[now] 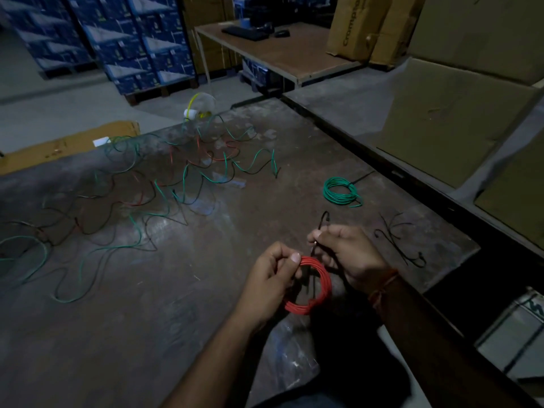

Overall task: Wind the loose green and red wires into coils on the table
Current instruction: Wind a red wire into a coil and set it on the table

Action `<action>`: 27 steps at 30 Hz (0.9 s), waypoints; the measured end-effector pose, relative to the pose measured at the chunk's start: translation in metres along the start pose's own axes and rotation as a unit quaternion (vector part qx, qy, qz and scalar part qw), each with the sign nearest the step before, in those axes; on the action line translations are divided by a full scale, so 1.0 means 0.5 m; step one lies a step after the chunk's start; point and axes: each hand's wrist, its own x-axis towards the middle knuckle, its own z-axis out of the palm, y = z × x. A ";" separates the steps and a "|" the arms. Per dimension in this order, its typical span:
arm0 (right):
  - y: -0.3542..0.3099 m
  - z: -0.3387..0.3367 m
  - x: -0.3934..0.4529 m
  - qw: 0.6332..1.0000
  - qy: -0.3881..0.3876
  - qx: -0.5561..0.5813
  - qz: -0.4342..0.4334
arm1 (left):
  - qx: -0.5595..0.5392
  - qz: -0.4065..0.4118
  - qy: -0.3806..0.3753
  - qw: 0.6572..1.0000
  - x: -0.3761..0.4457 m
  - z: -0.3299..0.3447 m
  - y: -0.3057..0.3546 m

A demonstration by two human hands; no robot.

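Observation:
My left hand (272, 279) pinches a wound red wire coil (319, 293) at its top, holding it above the near edge of the table (294, 160). My right hand (347, 254) pinches a thin black cable tie (323, 219) that passes down through the coil. A finished green wire coil (340, 191) lies on the table to the right. Loose green, red and dark wires (164, 184) sprawl in a tangle over the left and far part of the table.
Several black cable ties (401, 240) lie at the table's right edge. A clear reel with yellow wire (201, 106) stands at the far edge. A plastic bag (290, 354) lies below my hands. Flat cardboard (441, 119) covers the adjoining surface on the right.

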 end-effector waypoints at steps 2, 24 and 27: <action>0.005 0.004 0.001 0.999 -0.023 0.021 0.022 | -0.013 -0.005 0.005 1.000 0.000 0.001 0.002; -0.006 0.045 -0.036 0.972 -0.221 -0.075 0.028 | -0.014 -0.045 0.142 0.989 0.051 -0.017 -0.033; -0.009 0.041 -0.048 0.964 -0.179 -0.189 -0.048 | -0.043 -0.063 0.171 0.982 0.055 -0.016 -0.037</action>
